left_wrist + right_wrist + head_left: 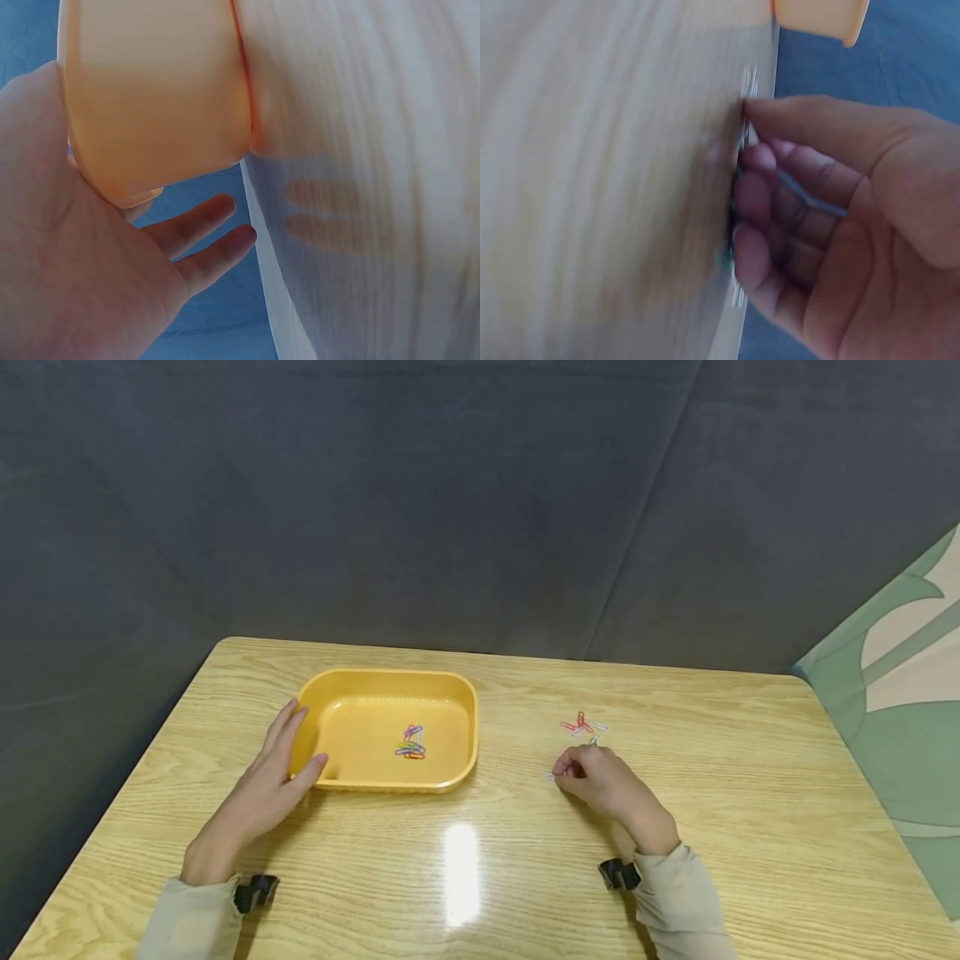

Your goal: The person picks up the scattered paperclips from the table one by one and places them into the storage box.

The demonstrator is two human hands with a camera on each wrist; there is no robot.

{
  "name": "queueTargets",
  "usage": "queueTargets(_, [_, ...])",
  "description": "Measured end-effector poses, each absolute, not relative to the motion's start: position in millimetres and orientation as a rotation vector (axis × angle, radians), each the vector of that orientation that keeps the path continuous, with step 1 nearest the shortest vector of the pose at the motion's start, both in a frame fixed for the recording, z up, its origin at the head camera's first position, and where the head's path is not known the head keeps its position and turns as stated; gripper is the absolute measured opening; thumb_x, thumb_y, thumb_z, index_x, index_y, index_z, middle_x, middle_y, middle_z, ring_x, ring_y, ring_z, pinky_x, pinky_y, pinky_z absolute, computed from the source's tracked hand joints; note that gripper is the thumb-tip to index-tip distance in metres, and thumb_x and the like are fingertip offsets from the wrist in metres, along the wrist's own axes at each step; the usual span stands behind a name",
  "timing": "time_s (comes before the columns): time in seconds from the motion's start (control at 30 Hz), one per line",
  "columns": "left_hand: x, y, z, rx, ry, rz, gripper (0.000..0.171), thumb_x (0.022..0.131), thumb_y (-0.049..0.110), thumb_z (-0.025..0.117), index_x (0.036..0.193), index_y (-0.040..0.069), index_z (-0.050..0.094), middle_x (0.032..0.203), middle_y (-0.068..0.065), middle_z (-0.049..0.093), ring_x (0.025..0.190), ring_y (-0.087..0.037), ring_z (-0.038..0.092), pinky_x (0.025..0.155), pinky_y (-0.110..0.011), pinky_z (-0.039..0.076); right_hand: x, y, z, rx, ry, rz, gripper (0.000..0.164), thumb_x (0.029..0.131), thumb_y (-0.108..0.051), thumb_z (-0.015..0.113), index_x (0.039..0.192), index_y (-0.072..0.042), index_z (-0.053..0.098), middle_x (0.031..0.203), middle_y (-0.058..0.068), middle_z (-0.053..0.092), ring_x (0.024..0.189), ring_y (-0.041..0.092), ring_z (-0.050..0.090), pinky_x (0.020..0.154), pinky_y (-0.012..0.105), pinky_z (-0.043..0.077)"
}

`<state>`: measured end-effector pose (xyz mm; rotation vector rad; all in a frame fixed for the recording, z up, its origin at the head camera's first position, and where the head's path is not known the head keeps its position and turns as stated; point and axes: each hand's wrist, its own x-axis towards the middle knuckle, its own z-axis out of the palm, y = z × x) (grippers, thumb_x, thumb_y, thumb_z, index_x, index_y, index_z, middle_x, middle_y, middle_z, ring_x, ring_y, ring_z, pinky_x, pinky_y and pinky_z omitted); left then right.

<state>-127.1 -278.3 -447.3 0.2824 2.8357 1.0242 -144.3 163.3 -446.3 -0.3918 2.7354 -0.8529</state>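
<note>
Right hand at a pale wire paper clip on the wood-grain table; left hand spread against a yellow tray.
The right fingers curl, thumb tip at the clip; whether they pinch it, I cannot tell. Coloured clips lie inside the tray; red clips lie beyond the right hand. Only the left wrist view shows two fingers extended off the tray.

Downward head view, close wrist views, shared tray
</note>
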Motion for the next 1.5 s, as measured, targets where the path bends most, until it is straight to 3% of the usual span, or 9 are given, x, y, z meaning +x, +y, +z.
queueTargets(0.17, [-127, -279, -448, 0.283, 2.838, 1.026, 0.078, 0.105, 0.041, 0.045, 0.160, 0.006, 0.003, 0.168, -0.007, -0.011, 0.150, -0.048, 0.014, 0.106, -0.072, 0.028, -146, 170, -446, -0.452, 2.672, -0.928, 0.001, 0.090, -0.007, 0.070, 0.092, -0.006, 0.070, 0.076, -0.002, 0.057, 0.071, 0.010, 0.047, 0.064, 0.021, 0.041])
queueTargets(0.53, [-126, -279, -446, 0.293, 2.835, 1.035, 0.077, 0.105, 0.040, 0.045, 0.160, 0.006, 0.003, 0.168, -0.008, -0.011, 0.149, -0.049, 0.014, 0.105, -0.073, 0.029, -146, 168, -445, -0.442, 2.626, -0.958, 0.008, 0.083, -0.014, 0.079, 0.083, -0.009, 0.073, 0.071, -0.003, 0.055, 0.067, 0.009, 0.047, 0.060, 0.020, 0.039])
queueTargets(1.5, [-126, -278, -448, 0.299, 2.855, 1.019, 0.077, 0.105, 0.040, 0.045, 0.160, 0.006, 0.003, 0.168, -0.009, -0.010, 0.148, -0.050, 0.016, 0.105, -0.073, 0.028, -144, 160, -451, -0.711, 2.711, -0.885, 0.012, 0.087, -0.002, 0.069, 0.079, -0.011, 0.066, 0.073, -0.006, 0.059, 0.065, 0.004, 0.048, 0.060, 0.019, 0.045])
